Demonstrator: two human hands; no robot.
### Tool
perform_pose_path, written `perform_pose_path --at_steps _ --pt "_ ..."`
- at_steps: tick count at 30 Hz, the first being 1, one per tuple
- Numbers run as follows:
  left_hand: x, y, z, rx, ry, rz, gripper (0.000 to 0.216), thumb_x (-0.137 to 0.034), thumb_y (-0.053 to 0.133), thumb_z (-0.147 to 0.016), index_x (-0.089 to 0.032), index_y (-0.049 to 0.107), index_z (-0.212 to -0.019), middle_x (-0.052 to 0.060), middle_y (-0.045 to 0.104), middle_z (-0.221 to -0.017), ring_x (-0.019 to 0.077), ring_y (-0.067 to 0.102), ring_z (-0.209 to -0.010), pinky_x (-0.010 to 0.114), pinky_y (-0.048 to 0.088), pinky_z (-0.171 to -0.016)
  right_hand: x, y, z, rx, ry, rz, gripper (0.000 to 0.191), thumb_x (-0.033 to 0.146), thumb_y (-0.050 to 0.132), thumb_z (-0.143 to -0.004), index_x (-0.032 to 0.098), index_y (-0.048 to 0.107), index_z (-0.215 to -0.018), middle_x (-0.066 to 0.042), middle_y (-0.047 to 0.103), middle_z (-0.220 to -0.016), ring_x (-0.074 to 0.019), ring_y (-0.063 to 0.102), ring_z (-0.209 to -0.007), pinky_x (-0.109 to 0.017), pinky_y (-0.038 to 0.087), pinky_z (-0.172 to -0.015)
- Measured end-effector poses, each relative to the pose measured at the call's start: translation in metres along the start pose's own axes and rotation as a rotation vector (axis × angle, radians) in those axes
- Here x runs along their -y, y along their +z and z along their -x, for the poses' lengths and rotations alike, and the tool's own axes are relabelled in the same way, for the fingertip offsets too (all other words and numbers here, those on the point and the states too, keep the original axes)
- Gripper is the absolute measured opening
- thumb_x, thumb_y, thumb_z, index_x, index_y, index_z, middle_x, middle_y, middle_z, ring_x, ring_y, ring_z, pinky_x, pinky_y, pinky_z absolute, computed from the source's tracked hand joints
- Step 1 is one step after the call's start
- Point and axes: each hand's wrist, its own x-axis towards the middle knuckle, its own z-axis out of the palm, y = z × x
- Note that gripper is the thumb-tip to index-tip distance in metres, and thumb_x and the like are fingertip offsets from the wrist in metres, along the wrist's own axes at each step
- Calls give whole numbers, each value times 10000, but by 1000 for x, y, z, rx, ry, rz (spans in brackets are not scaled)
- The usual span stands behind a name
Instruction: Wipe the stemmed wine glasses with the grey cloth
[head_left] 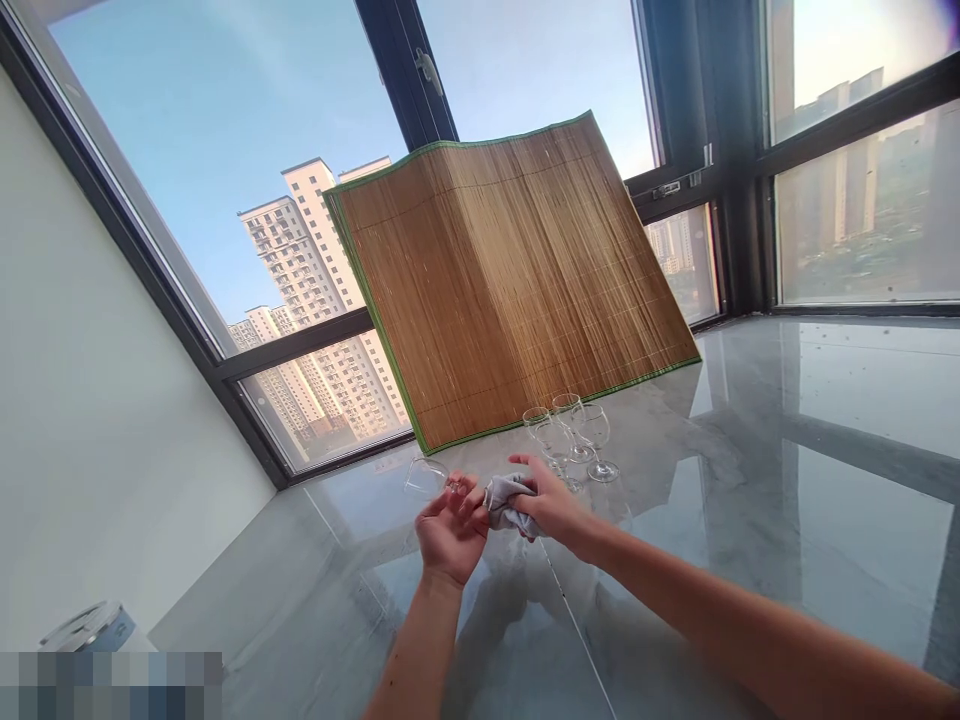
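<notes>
My left hand (453,530), palm turned up, has its fingers closed around the stem of a wine glass (425,477). The glass lies sideways in the grip, its clear bowl pointing left. A crumpled grey cloth (508,497) is bunched in my right hand (555,505), close against the left fingers. The cloth sits at the foot end of the glass; how much of the foot it covers I cannot tell. Just beyond my right hand, several stemmed glasses (594,428) stand upright in a group on the glossy grey tiled surface (697,560).
A bamboo mat (517,290) with green edging leans against the dark-framed windows (409,70) behind the glasses. A white wall (97,330) rises on the left. In the lower left corner is a white and blue container (94,628), partly covered by a blurred patch.
</notes>
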Motion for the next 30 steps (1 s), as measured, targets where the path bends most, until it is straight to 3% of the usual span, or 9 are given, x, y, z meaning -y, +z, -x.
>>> perform_pose_path --at_steps 3,6,9,12,17,23,27,30 --pt "0 -4 -3 27 -16 11 136 -133 601 -716 -182 520 -813 5 431 -759 65 359 -554 160 298 -437 13 -3 2 -40 -62 -31 571 208 582 -725 230 372 -1256 19 600 -788 -110 525 -494 -211 397 -384" --pt "5 -5 -4 -3 -106 -41 185 -111 621 -690 -178 523 -832 -7 430 -743 65 389 -568 160 285 -435 31 -13 3 -156 -362 48 503 230 564 -775 243 399 -1250 29 584 -763 -123 540 -562 -225 433 -462" --pt "19 0 -1 6 -229 -119 267 -99 655 -647 -178 520 -864 -25 443 -756 46 385 -550 154 235 -422 49 -32 2 -381 -762 269 486 207 566 -796 258 417 -1256 -24 634 -940 -152 606 -735 -275 496 -633" --pt "37 10 4 60 -301 -242 296 -120 673 -626 -180 511 -866 -29 475 -807 32 392 -540 155 196 -415 62 -57 -3 -660 -961 390 482 201 561 -815 250 409 -1269 -68 632 -1076 -187 625 -892 -330 501 -785" --pt "66 27 9 65 -362 -359 339 -141 691 -609 -198 500 -883 -44 480 -828 29 432 -544 157 183 -416 58 -95 -26 -932 -926 432 442 205 526 -838 227 416 -1266 -65 628 -1023 -186 627 -842 -335 497 -776" --pt "110 56 0 99 -428 -352 406 -121 686 -572 -207 493 -919 -36 483 -862 40 468 -577 163 222 -441 30 -138 -52 -1094 -817 541 438 190 456 -832 204 428 -1269 -121 620 -1155 -232 621 -993 -371 471 -851" --pt "136 68 -11 70 -434 -391 414 -117 624 -559 -215 467 -930 -28 481 -857 49 480 -578 165 232 -446 9 -170 -63 -1231 -704 590 452 202 452 -804 192 458 -1256 -112 657 -1058 -260 639 -934 -358 467 -781" --pt "142 66 -16 61 -412 -387 465 -122 598 -550 -230 462 -981 -15 496 -917 59 510 -605 166 247 -450 -7 -187 -69 -1263 -614 630 476 204 438 -801 189 455 -1276 -115 670 -1035 -265 646 -885 -346 450 -751"
